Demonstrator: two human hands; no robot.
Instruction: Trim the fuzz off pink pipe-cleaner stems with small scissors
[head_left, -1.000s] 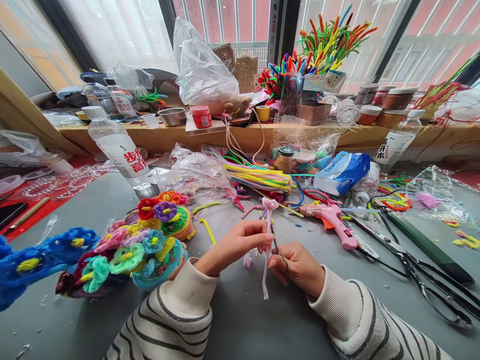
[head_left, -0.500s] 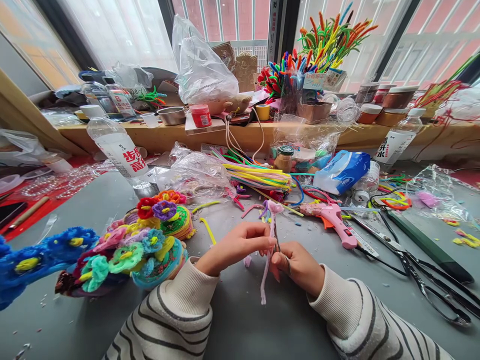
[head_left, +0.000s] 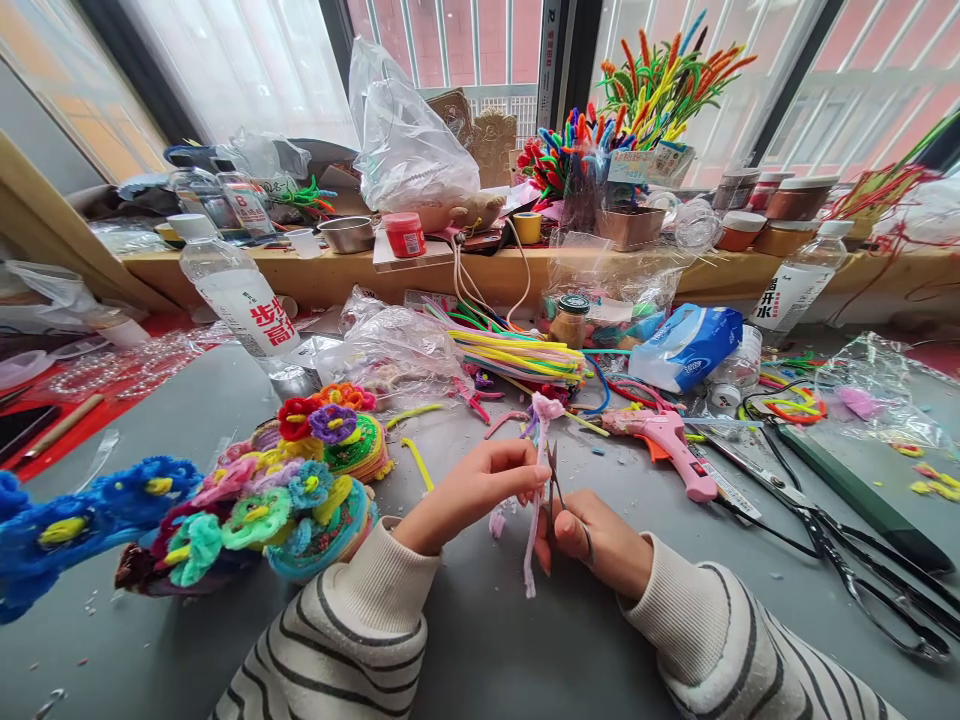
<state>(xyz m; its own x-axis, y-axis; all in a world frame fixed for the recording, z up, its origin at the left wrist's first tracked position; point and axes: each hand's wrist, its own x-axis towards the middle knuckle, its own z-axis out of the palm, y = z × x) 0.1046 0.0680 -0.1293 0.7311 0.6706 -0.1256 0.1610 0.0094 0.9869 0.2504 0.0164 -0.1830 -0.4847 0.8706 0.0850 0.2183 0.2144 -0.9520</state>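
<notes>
Pinched between the thumb and fingers of my left hand [head_left: 484,487] is a pale pink pipe cleaner [head_left: 534,540], its lower end hanging down over the table. The upper end is bent into a fluffy pink loop [head_left: 547,407]. Small scissors [head_left: 554,480] sit in my right hand [head_left: 592,537], blades pointing up and slightly apart beside the pipe cleaner; my fingers hide most of the handles. A small pink scrap [head_left: 496,523] lies on the table just below my left hand.
Pipe-cleaner flowers [head_left: 259,518] stand at the left. A pink glue gun [head_left: 679,455] and large scissors [head_left: 817,525] lie at the right. Behind are a bundle of pipe cleaners [head_left: 517,357], a blue tissue pack [head_left: 686,348] and a plastic bag [head_left: 405,345].
The scissors' blades have parted and show more clearly beside the pipe cleaner. My right thumb has shifted slightly. The left hand keeps its pinch.
</notes>
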